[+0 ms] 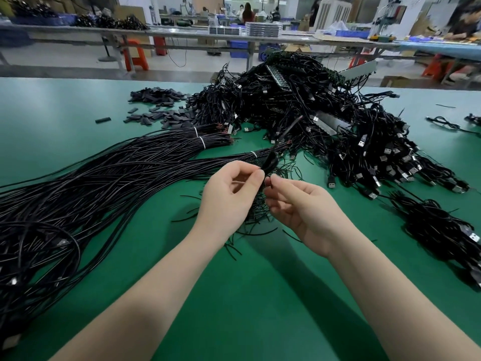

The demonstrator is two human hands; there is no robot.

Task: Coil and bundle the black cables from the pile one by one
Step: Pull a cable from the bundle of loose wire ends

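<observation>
Cable | left hand grip pinches it | right hand grip pinches it | above green table

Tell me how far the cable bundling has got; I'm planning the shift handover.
Done: a heap of coiled black USB cable bundles lies at the right. In hand: the left hand and right hand pinch one small black cable coil. Left: long straight black cables and the big tangled pile.

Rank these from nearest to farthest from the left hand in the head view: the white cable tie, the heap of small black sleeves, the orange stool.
1. White cable tie, just beyond the left hand.
2. Heap of small black sleeves, far left on the green table.
3. Orange stool, on the floor beyond the table.
</observation>
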